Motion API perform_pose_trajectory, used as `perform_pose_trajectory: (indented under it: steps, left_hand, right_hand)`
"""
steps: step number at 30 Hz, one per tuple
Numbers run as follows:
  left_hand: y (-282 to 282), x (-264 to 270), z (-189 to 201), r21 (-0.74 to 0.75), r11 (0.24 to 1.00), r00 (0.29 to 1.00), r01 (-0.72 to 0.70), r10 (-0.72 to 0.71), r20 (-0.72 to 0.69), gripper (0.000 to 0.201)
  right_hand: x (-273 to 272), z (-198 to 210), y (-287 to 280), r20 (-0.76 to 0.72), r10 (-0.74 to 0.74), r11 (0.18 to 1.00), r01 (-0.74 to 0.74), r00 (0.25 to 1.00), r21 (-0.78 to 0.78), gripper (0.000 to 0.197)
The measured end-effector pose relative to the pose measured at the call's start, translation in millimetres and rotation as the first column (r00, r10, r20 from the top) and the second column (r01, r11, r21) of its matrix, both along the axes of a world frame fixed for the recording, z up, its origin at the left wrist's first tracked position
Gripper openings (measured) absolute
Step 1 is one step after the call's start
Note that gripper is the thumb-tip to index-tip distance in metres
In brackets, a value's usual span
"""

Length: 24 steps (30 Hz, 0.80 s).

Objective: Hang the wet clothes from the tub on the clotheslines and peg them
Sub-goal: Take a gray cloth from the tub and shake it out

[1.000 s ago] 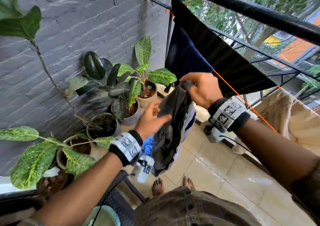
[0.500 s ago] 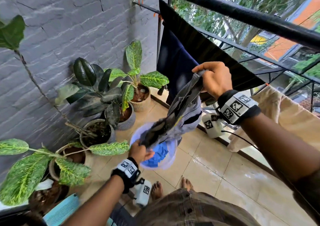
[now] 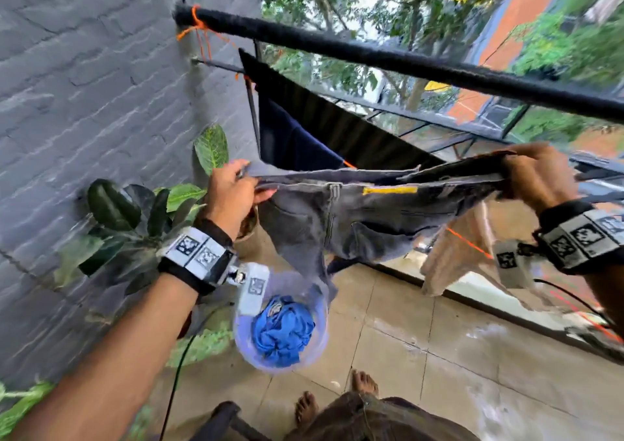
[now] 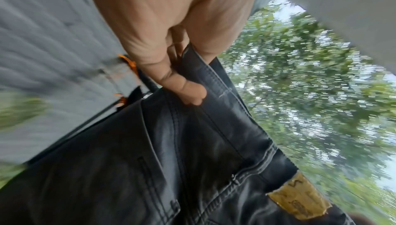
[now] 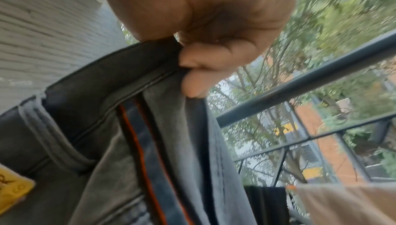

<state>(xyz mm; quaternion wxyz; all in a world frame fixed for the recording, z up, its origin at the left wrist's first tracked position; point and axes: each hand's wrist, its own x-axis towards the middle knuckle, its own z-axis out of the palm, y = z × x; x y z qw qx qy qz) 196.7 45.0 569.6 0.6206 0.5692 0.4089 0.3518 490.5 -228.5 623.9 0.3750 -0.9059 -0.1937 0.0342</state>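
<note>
Wet grey jeans (image 3: 354, 217) with a yellow waist patch (image 3: 390, 190) are stretched out by the waistband between both hands. My left hand (image 3: 233, 190) grips the waistband's left end, seen close in the left wrist view (image 4: 188, 76). At the right end my right hand (image 3: 537, 177) clutches the band, fingers curled round it (image 5: 193, 62). The jeans (image 4: 171, 160) hang below the black bar (image 3: 405, 60) and in front of the orange clothesline (image 3: 469, 243). Below on the floor stands the pale tub (image 3: 314, 346) with a blue garment (image 3: 283, 334) inside.
A dark cloth (image 3: 324, 136) and a beige cloth (image 3: 462, 258) hang on the line behind the jeans. Potted plants (image 3: 141, 211) stand along the grey brick wall (image 3: 84, 86) at left. A metal railing (image 5: 300, 83) closes the balcony. My bare feet (image 3: 361, 381) stand on wet tiles.
Both hands have spread apart and lifted, pulling the bunched jeans out flat by the waistband. My left hand rose from near the tub to the band's left end.
</note>
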Motion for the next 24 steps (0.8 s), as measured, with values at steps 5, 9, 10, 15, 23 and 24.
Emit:
perform_pose_trajectory:
  steps: [5,9,10,15,23,24]
  left_hand:
    - [-8,59,74,0.381,0.904,0.974,0.195,-0.133,-0.183,0.018]
    - [-22,96,117,0.527,0.789,0.932,0.315,-0.152,-0.330,0.010]
    - [-28,105,126,0.528,0.776,0.924,0.344,-0.180,-0.338,0.012]
    - [-55,143,144,0.547,0.681,0.857,0.488,-0.253,-0.450,0.028]
    - [-85,179,109,0.471,0.418,0.516,0.777,0.005,-0.857,0.032]
    - [-88,181,103,0.436,0.411,0.473,0.800,0.013,-0.881,0.035]
  right_hand:
    - [34,35,-82,0.066,-0.114,0.993,0.112,0.991,0.027,0.037]
    - [62,44,-144,0.068,-0.182,0.983,0.184,0.981,-0.028,0.041]
    - [71,42,-162,0.081,-0.189,0.981,0.192,0.979,-0.035,0.041]
    - [49,55,-194,0.027,-0.114,0.992,0.112,0.993,0.060,0.016]
    - [58,17,-232,-0.385,0.292,0.946,-0.324,0.876,-0.021,0.073]
    - [60,13,-235,-0.386,0.319,0.937,-0.350,0.865,-0.009,0.073]
